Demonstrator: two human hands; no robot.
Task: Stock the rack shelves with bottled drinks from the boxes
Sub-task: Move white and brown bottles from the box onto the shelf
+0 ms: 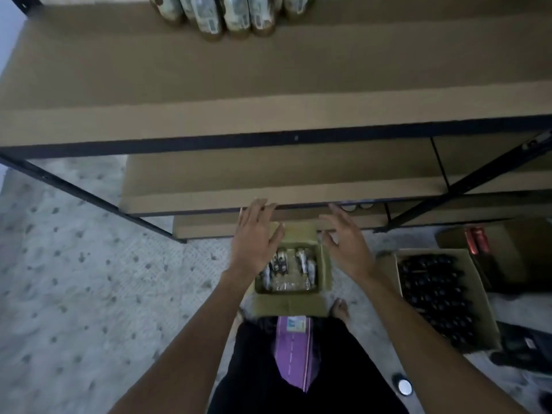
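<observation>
Far left: rack (89, 192), dark metal frame, brown board shelves. The top shelf (119, 70) has one cluster of shelved bottles (233, 19) at its back edge, with pale labels and greenish-brown bodies; the lower boards look bare where visible.

Left hand (255, 237): fingers straight and spread, holding nothing, over the left edge of the small box (289, 306). Its fingertips overlap the lower shelf's front edge in the picture; cannot tell if they touch.

The small box is open on the floor at the person's feet, just in front of the rack. It's partly emptied, with a few boxed bottles (280, 264) left upright, dark caps and light labels (blurry, can't read the labels).

Right hand (346, 243): fingers loosely spread and slightly bent, also empty, over the box's right edge.

Further right is a larger box (478, 297) packed with dark-capped bottles (436, 297). Beyond it another carton holds something red (478, 240).

Handling, as a judgement: full drink bottles are rigid and fairly heavy for one hand, and smooth walls may slip. Material is unclear, so treat them as breakable. Only the tops are exposed, so take each by the neck or shoulder, lift it straight up, then support the body.
</observation>
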